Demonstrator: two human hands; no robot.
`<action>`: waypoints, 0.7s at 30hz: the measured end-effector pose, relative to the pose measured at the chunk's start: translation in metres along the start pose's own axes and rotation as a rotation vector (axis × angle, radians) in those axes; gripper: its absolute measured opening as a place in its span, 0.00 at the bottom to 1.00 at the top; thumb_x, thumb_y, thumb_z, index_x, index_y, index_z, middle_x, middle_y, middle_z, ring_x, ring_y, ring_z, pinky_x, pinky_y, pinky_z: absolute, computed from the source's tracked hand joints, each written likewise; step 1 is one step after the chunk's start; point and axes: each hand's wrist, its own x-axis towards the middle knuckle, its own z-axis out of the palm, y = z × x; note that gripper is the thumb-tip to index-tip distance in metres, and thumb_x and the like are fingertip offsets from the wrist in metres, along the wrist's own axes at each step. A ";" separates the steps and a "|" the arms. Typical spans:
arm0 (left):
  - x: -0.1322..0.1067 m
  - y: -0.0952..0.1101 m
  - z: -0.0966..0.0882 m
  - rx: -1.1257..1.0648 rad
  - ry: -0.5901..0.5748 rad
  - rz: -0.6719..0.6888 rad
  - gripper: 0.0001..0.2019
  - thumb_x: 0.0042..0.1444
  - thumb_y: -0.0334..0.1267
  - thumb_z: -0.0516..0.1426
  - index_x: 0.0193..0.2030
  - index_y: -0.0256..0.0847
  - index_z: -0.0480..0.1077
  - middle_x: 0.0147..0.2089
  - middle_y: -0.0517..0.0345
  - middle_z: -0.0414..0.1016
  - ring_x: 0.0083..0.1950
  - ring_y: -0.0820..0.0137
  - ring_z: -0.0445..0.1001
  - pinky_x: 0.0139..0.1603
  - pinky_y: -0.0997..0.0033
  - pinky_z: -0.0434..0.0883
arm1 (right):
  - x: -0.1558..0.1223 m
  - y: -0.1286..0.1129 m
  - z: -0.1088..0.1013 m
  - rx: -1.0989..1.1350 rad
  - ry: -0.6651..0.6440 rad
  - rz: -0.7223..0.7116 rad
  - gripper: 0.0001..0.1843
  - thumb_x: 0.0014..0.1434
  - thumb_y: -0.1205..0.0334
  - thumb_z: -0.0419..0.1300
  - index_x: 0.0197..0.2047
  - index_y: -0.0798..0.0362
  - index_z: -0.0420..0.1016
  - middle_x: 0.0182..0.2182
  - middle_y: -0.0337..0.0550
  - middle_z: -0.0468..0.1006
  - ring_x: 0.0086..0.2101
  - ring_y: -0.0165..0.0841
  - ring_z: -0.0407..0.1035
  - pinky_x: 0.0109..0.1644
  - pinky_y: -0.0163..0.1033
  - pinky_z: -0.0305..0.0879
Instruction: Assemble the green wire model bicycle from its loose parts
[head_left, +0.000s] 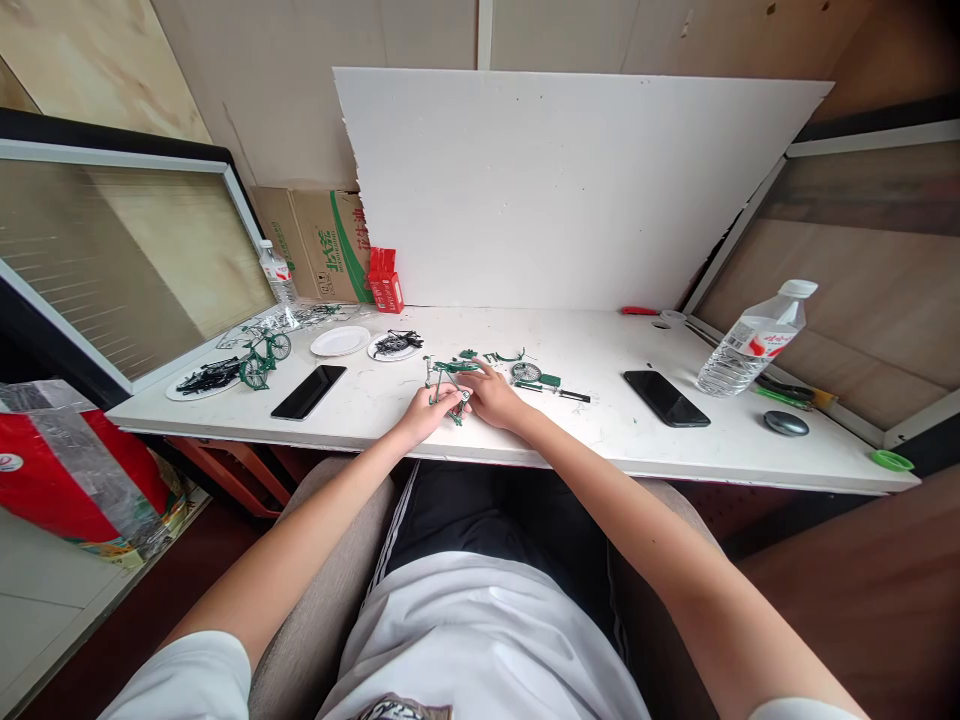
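A small green model bicycle frame (444, 376) is tilted at the table's front edge, between my two hands. My left hand (426, 414) pinches its lower part between thumb and fingers. My right hand (495, 396) is closed against the frame's other side, with the index finger stretched out along the top. The fingers partly hide what they grip, and a small dark and white round part shows between the fingertips. Just right of my right hand lie a loose spoked wheel (526, 371), a green flat piece (550, 380) and a thin black strip (574, 396).
An assembled green model bicycle (265, 356) stands at left, by a plate of black parts (196, 392). Two phones (309, 391) (666, 398) lie on the table. Farther back are a white plate (340, 341) and a red box (385, 281). A water bottle (756, 340) stands right.
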 end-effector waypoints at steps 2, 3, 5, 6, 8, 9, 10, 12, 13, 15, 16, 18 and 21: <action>0.001 -0.002 -0.002 -0.043 0.002 0.004 0.17 0.59 0.49 0.65 0.45 0.35 0.81 0.36 0.49 0.82 0.35 0.67 0.77 0.42 0.66 0.72 | 0.011 -0.004 0.005 -0.027 -0.055 -0.026 0.24 0.67 0.67 0.60 0.66 0.53 0.74 0.65 0.55 0.75 0.73 0.57 0.53 0.69 0.63 0.63; 0.002 -0.003 -0.002 -0.071 0.009 0.005 0.17 0.59 0.49 0.65 0.45 0.35 0.81 0.36 0.50 0.82 0.35 0.67 0.77 0.42 0.66 0.72 | 0.015 -0.005 0.007 -0.054 -0.077 -0.044 0.25 0.67 0.67 0.61 0.66 0.54 0.74 0.65 0.55 0.75 0.73 0.58 0.52 0.70 0.62 0.61; 0.002 -0.004 -0.002 -0.122 0.029 0.000 0.17 0.59 0.49 0.65 0.44 0.35 0.81 0.36 0.50 0.82 0.35 0.67 0.77 0.42 0.65 0.72 | 0.023 -0.008 0.010 -0.107 -0.119 -0.053 0.25 0.66 0.65 0.63 0.65 0.53 0.75 0.65 0.55 0.74 0.73 0.59 0.50 0.72 0.61 0.58; 0.002 -0.004 -0.002 -0.139 0.035 -0.005 0.17 0.58 0.49 0.66 0.44 0.34 0.81 0.35 0.49 0.82 0.35 0.67 0.77 0.42 0.65 0.72 | 0.026 -0.010 0.011 -0.129 -0.141 -0.043 0.25 0.66 0.64 0.63 0.65 0.53 0.75 0.66 0.55 0.73 0.73 0.59 0.51 0.73 0.61 0.57; 0.002 -0.003 -0.001 -0.161 0.035 -0.015 0.17 0.57 0.48 0.67 0.44 0.34 0.81 0.35 0.49 0.82 0.35 0.67 0.77 0.42 0.65 0.72 | 0.029 -0.012 0.013 -0.158 -0.170 -0.013 0.27 0.66 0.62 0.63 0.67 0.54 0.73 0.68 0.57 0.71 0.72 0.59 0.54 0.73 0.62 0.57; 0.002 -0.003 -0.001 -0.171 0.033 -0.020 0.17 0.57 0.47 0.67 0.44 0.34 0.81 0.35 0.49 0.81 0.34 0.67 0.77 0.42 0.65 0.71 | 0.029 -0.012 0.013 -0.166 -0.174 -0.003 0.28 0.66 0.61 0.63 0.68 0.55 0.72 0.68 0.58 0.70 0.71 0.58 0.55 0.72 0.62 0.58; 0.002 -0.002 -0.001 -0.186 0.033 -0.026 0.17 0.57 0.47 0.67 0.44 0.34 0.81 0.35 0.49 0.81 0.34 0.67 0.77 0.42 0.65 0.71 | 0.028 -0.013 0.013 -0.170 -0.171 0.000 0.29 0.66 0.61 0.63 0.69 0.55 0.71 0.69 0.59 0.69 0.71 0.58 0.55 0.72 0.62 0.58; 0.004 -0.002 -0.003 -0.247 0.044 -0.041 0.15 0.57 0.44 0.67 0.44 0.33 0.82 0.35 0.49 0.81 0.35 0.67 0.76 0.43 0.65 0.71 | 0.023 -0.016 0.010 -0.167 -0.147 -0.005 0.28 0.68 0.61 0.61 0.69 0.55 0.70 0.69 0.58 0.69 0.71 0.59 0.55 0.71 0.62 0.59; 0.005 -0.003 -0.006 -0.298 0.056 -0.049 0.14 0.57 0.43 0.67 0.43 0.33 0.82 0.35 0.49 0.81 0.35 0.67 0.76 0.43 0.65 0.71 | 0.019 -0.017 0.008 -0.160 -0.130 -0.006 0.26 0.69 0.61 0.59 0.69 0.55 0.71 0.69 0.57 0.69 0.72 0.59 0.53 0.71 0.62 0.59; 0.007 -0.004 -0.011 -0.433 0.082 -0.069 0.13 0.57 0.40 0.67 0.43 0.32 0.82 0.36 0.49 0.81 0.37 0.68 0.76 0.43 0.66 0.70 | 0.008 -0.021 0.001 -0.131 -0.086 -0.020 0.24 0.73 0.59 0.56 0.68 0.55 0.71 0.68 0.56 0.71 0.74 0.58 0.50 0.71 0.63 0.60; 0.009 -0.005 -0.014 -0.503 0.097 -0.080 0.13 0.57 0.39 0.66 0.44 0.31 0.82 0.36 0.49 0.80 0.37 0.69 0.75 0.43 0.67 0.70 | 0.002 -0.022 -0.003 -0.119 -0.059 -0.037 0.23 0.74 0.57 0.54 0.68 0.55 0.71 0.66 0.56 0.74 0.74 0.58 0.50 0.71 0.63 0.60; 0.010 -0.006 -0.018 -0.591 0.104 -0.107 0.13 0.58 0.38 0.66 0.46 0.31 0.82 0.36 0.49 0.80 0.37 0.70 0.75 0.42 0.69 0.70 | -0.011 -0.023 -0.012 -0.098 -0.027 -0.088 0.21 0.76 0.56 0.53 0.65 0.55 0.73 0.62 0.55 0.78 0.74 0.56 0.52 0.71 0.63 0.61; 0.010 -0.009 -0.021 -0.591 0.087 -0.113 0.14 0.59 0.38 0.65 0.47 0.30 0.82 0.36 0.49 0.80 0.36 0.69 0.74 0.40 0.69 0.69 | -0.028 -0.023 -0.023 -0.042 0.002 -0.138 0.17 0.75 0.61 0.53 0.61 0.51 0.78 0.57 0.51 0.82 0.72 0.54 0.57 0.68 0.62 0.64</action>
